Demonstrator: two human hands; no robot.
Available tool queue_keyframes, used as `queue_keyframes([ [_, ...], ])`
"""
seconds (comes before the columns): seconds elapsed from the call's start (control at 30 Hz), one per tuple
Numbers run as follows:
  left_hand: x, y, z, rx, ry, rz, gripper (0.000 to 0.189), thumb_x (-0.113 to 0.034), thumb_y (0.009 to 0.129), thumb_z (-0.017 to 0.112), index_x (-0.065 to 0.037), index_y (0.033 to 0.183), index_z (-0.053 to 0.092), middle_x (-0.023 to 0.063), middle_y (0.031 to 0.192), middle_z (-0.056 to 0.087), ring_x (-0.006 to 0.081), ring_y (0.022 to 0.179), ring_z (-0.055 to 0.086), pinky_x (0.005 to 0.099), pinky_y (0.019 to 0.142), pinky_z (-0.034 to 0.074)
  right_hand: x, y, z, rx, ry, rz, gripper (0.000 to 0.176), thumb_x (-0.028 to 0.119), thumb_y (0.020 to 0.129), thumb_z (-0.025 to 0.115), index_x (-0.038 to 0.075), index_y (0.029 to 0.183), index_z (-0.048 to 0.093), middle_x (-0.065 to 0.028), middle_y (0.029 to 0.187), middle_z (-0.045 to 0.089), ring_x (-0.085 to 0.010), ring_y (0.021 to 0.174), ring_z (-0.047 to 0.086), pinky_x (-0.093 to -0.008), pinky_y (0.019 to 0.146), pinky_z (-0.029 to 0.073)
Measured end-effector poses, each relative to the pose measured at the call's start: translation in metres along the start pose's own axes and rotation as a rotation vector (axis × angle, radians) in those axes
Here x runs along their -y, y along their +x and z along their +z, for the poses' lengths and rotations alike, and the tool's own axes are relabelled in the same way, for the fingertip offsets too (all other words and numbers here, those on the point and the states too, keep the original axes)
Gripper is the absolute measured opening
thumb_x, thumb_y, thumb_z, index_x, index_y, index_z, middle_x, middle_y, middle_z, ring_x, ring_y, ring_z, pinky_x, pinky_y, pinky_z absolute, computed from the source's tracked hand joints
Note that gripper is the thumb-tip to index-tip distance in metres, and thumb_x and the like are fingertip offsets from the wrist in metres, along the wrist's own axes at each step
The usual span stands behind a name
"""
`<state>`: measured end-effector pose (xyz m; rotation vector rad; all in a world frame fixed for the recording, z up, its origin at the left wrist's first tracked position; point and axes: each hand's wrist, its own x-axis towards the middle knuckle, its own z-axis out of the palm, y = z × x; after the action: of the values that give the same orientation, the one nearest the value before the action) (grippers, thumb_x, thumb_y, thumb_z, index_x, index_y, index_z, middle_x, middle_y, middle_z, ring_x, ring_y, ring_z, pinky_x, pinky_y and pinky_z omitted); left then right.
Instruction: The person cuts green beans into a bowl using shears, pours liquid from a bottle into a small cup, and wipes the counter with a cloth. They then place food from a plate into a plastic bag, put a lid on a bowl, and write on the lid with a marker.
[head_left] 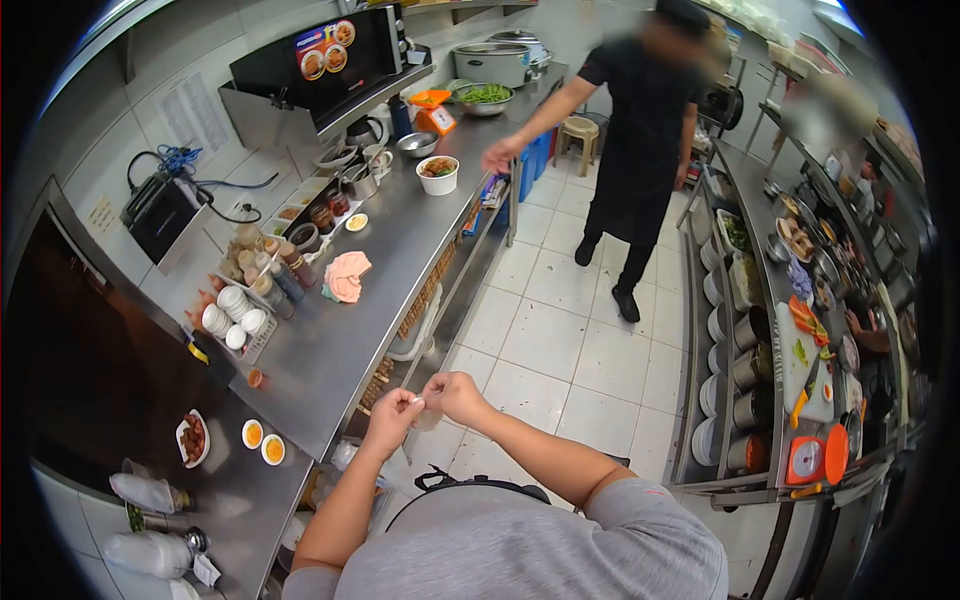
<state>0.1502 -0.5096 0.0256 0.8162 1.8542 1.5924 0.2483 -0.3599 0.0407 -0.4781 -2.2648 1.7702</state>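
Observation:
My left hand point(392, 425) and my right hand point(457, 397) meet in front of my body, over the gap beside the steel counter point(330, 392). Both have fingers pinched together at the same spot. A small pale bit shows between the fingertips, too small to name. Closest on the counter are two small cups with yellow contents point(273, 449) and a white dish of brown food pieces point(192, 438). Farther along lies a crumpled pink cloth point(347, 277). Beyond it stands a white bowl of food point(438, 175).
A person in black point(645, 130) stands in the aisle, one hand stretched toward the counter. Squeeze bottles point(273, 290) and stacked white cups point(235, 308) line the wall. On the right, a shelf unit carries a cutting board point(803, 370), a knife point(801, 402) and an orange scale point(808, 460).

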Motion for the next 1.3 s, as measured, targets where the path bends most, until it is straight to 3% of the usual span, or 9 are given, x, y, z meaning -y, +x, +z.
queue_keyframes([
  [0.13, -0.005, 0.002, 0.001, -0.097, -0.353, -0.293, 0.017, -0.017, 0.093, 0.058, -0.002, 0.086, 0.058, 0.0018, 0.067, 0.054, 0.0093, 0.057, 0.050, 0.0240, 0.054, 0.043, 0.019, -0.024, 0.016, -0.156, -0.181, -0.431, 0.019, 0.010, 0.072, 0.069, -0.002, 0.087, 0.064, -0.0156, 0.078, 0.065, -0.0296, 0.075, 0.063, -0.0361, 0.067, 0.049],
  [0.27, -0.010, -0.008, 0.010, -0.049, -0.319, -0.268, 0.014, -0.016, 0.094, 0.055, -0.004, 0.089, 0.055, 0.0030, 0.074, 0.056, 0.0097, 0.059, 0.049, 0.0250, 0.055, 0.045, 0.013, -0.022, 0.005, -0.053, -0.239, -0.420, 0.017, 0.009, 0.075, 0.071, -0.001, 0.088, 0.066, -0.0130, 0.077, 0.064, -0.0182, 0.071, 0.062, -0.0307, 0.068, 0.051],
  [0.33, -0.017, -0.014, 0.016, -0.024, -0.365, -0.246, 0.013, -0.016, 0.095, 0.054, -0.004, 0.090, 0.055, 0.0028, 0.075, 0.056, 0.0093, 0.061, 0.049, 0.0242, 0.057, 0.045, 0.026, -0.016, -0.011, 0.007, -0.046, -0.077, 0.014, 0.008, 0.076, 0.071, -0.001, 0.087, 0.066, -0.0088, 0.076, 0.064, -0.0133, 0.070, 0.060, -0.0280, 0.066, 0.050],
  [0.43, -0.030, -0.022, 0.016, 0.111, -0.364, -0.178, 0.010, -0.014, 0.094, 0.055, -0.004, 0.096, 0.055, 0.0016, 0.084, 0.057, 0.0078, 0.072, 0.053, 0.0226, 0.068, 0.045, 0.021, -0.015, -0.027, 0.217, 0.086, 0.002, 0.013, 0.009, 0.078, 0.069, -0.001, 0.086, 0.064, -0.0032, 0.072, 0.061, -0.0091, 0.064, 0.057, -0.0247, 0.058, 0.047],
  [0.63, -0.022, -0.037, 0.017, 0.030, -0.287, -0.105, 0.012, -0.006, 0.088, 0.063, -0.002, 0.099, 0.059, 0.0017, 0.092, 0.061, 0.0072, 0.083, 0.056, 0.0216, 0.077, 0.045, -0.003, -0.025, -0.008, 0.200, 0.148, -0.029, 0.015, 0.011, 0.081, 0.067, 0.002, 0.078, 0.055, 0.0012, 0.065, 0.050, -0.0056, 0.060, 0.046, -0.0245, 0.052, 0.040],
  [0.9, 0.009, -0.035, 0.010, -0.207, -0.433, -0.137, 0.009, -0.002, 0.088, 0.061, -0.003, 0.097, 0.057, 0.0030, 0.093, 0.061, 0.0086, 0.088, 0.057, 0.0218, 0.082, 0.045, -0.007, -0.004, 0.039, -0.031, -0.161, -0.108, 0.014, 0.006, 0.080, 0.060, 0.002, 0.084, 0.048, -0.0220, 0.073, 0.056, -0.0404, 0.066, 0.056, -0.0395, 0.058, 0.046],
  [1.03, 0.006, -0.010, -0.037, -0.201, -0.603, -0.300, 0.008, -0.007, 0.092, 0.057, -0.003, 0.099, 0.058, 0.0040, 0.095, 0.062, 0.0105, 0.089, 0.057, 0.0248, 0.080, 0.046, -0.002, 0.038, 0.063, -0.023, -0.172, -0.115, 0.012, 0.005, 0.081, 0.060, 0.002, 0.085, 0.048, -0.0155, 0.073, 0.058, -0.0312, 0.065, 0.059, -0.0367, 0.058, 0.046],
  [1.13, 0.026, 0.006, -0.088, -0.046, -0.679, -0.377, 0.010, -0.008, 0.090, 0.061, -0.003, 0.098, 0.060, 0.0046, 0.091, 0.062, 0.0122, 0.081, 0.058, 0.0259, 0.075, 0.047, -0.012, 0.080, 0.080, 0.406, 0.431, 0.041, 0.024, 0.002, 0.081, 0.061, 0.006, 0.103, 0.051, -0.0008, 0.083, 0.057, -0.0136, 0.077, 0.058, -0.0293, 0.069, 0.048],
  [1.3, 0.028, 0.038, -0.146, -0.267, -0.684, -0.259, 0.010, -0.010, 0.088, 0.064, -0.002, 0.092, 0.060, 0.0042, 0.080, 0.062, 0.0121, 0.072, 0.058, 0.0251, 0.070, 0.048, 0.009, 0.128, 0.107, 0.660, 0.499, 0.240, 0.055, 0.005, 0.079, 0.067, 0.008, 0.129, 0.044, -0.0096, 0.106, 0.054, -0.0153, 0.099, 0.054, -0.0303, 0.083, 0.046],
])
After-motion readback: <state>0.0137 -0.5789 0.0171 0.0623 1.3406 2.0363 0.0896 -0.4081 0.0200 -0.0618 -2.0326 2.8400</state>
